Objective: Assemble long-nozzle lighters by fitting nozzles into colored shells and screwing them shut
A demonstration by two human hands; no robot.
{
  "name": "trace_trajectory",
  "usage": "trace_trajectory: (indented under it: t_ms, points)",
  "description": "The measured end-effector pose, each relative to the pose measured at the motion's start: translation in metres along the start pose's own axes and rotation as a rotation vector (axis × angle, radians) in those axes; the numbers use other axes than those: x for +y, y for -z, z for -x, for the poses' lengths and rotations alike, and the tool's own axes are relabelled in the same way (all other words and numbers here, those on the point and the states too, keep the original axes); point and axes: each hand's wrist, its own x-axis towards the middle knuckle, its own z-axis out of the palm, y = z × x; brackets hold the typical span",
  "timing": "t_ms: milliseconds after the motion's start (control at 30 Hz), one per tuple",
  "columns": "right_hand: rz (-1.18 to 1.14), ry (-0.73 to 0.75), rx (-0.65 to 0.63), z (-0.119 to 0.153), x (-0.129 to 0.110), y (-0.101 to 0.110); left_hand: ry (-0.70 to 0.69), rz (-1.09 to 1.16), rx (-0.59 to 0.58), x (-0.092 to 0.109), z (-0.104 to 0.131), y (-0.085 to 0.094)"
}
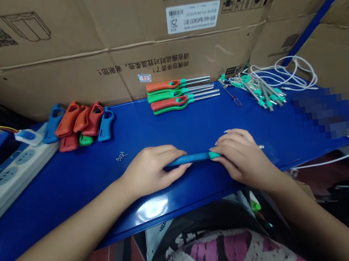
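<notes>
"Head view: what are your two hands on?"

"My left hand [154, 171] is narrowed around the blue handle [192, 158], thumb below and fingers above. My right hand [245, 157] pinches the teal collar [214, 154] at its other end, and a silver tip [261, 146] shows just past that hand. The handle lies sideways between my hands, near the front edge of the blue counter [168, 133]."

"Any writing?"

"Plenty on the carton [69, 76] behind, all upside down to me. Its white label [192, 16] seems to read KFR-46G/BpR3AES1(B1), with a 25 beside a barcode. Below that, printed Chinese thanks the porter and asks for gentle handling: 请在搬运时对我温柔些, 谢谢您! A small sticker [144, 78] has a red handwritten number, maybe 32. I can't make out a brand on the blue handle."

"What's around you?"

"Small screws [121, 156] just beyond my left hand, and farther left a pile of loose handles [68, 119] in blue, orange, red and green, beside a white power strip [6, 175]. Stacked lighters [165, 104] with metal tubes lie against the carton. To their right are a screwdriver [235, 99], metal tubes with teal fittings [266, 94] in a heap, and a coiled white cable [298, 72]."
</notes>
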Motion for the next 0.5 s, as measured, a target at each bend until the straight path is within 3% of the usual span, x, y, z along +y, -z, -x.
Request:
trace_trajectory:
  t_ms: [233,500]
  points:
    - [0.003,0.068,0.008,-0.006,-0.001,0.005,0.052,0.114,0.086,0.002,-0.002,-0.003]
    - [0.096,-0.112,-0.223,-0.017,0.017,0.011,0.110,-0.188,-0.161,-0.001,-0.003,-0.002]
